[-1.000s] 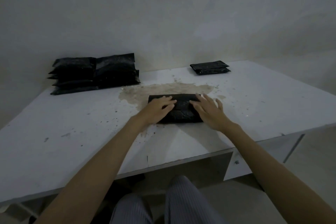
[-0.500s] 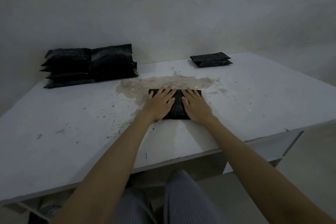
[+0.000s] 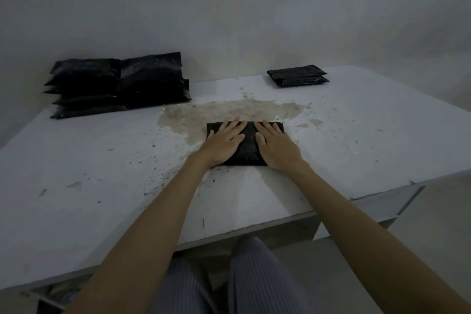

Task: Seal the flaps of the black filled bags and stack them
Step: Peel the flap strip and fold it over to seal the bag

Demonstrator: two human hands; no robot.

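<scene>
Nearest you, at 6 o'clock, your striped trouser legs [image 3: 229,278] show under the front edge of the counter [image 3: 76,211]. Both your forearms reach forward over that edge toward 12 o'clock.

At the middle of the counter your left hand [image 3: 224,141] and right hand [image 3: 276,146] lie flat, side by side, on the black filled bag [image 3: 248,146]. The fingers [image 3: 235,125] of both hands are straight and slightly spread, pressing down on the bag rather than curling round it; a narrow strip of bag shows between the two hands, and its corners show at the far left and far right. The bag lies flat, its long side across your view.

Just beyond the bag, from 11 to 1 o'clock, a brownish stain [image 3: 229,112] spreads over the counter, and the bag's far edge sits on it. Dark specks [image 3: 153,160] are scattered at about 9 to 10 o'clock of the bag.

Farther off at 10 o'clock, against the wall [image 3: 229,7], stands a large pile of black bags [image 3: 119,84], two stacks touching side by side. At 1 o'clock, well apart from your hands, a small stack of black bags [image 3: 298,76] lies near the back edge. Nothing lies between the bag and either pile except the stain.
</scene>
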